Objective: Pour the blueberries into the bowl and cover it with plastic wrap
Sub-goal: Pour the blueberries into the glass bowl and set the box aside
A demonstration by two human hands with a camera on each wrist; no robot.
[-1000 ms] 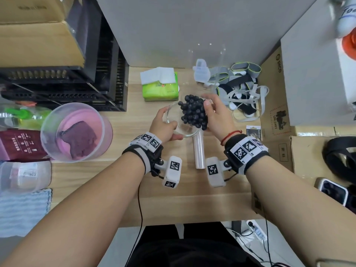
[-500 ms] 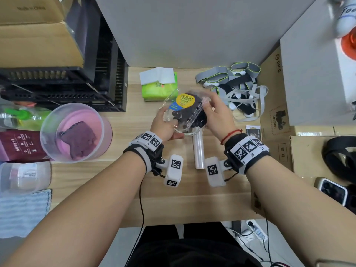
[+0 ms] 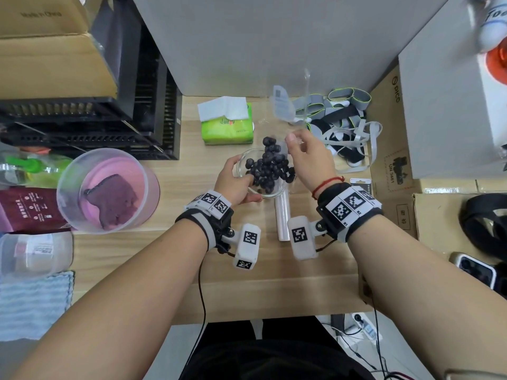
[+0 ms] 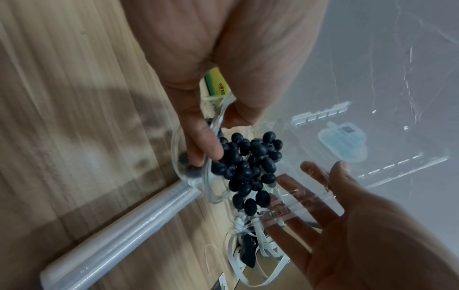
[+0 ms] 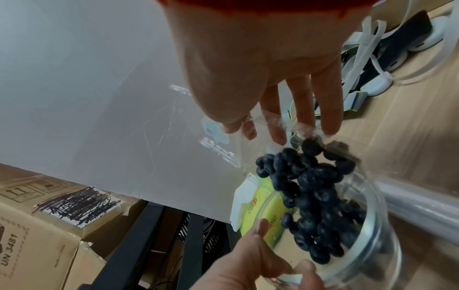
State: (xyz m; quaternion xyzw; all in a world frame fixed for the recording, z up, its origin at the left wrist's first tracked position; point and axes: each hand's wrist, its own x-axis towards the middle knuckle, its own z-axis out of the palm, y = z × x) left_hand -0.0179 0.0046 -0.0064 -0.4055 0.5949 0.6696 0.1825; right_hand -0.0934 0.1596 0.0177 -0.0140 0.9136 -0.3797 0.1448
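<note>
while tipped from the clear box [image 3: 285, 124], blueberries [image 3: 270, 168] over the bowl [image 3: 241, 163]

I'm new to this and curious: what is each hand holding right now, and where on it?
The left hand pinches the glass bowl at its near rim. The right hand grips the clear blueberry box at its edge, tipping it.

Both bare forearms reach forward from 6 o'clock and converge toward 12 o'clock, each wrist carrying a black band with white coded marker blocks. Left hand [image 3: 235, 180] sits at 9 o'clock of the right, thumb and forefinger curled and pinching a rim between them. Right hand [image 3: 310, 157] is raised at 3 o'clock, fingers [image 5: 305, 102] nearly straight, thumb opposed, clamping a thin wall; a thin red cord encircles its wrist.
</note>
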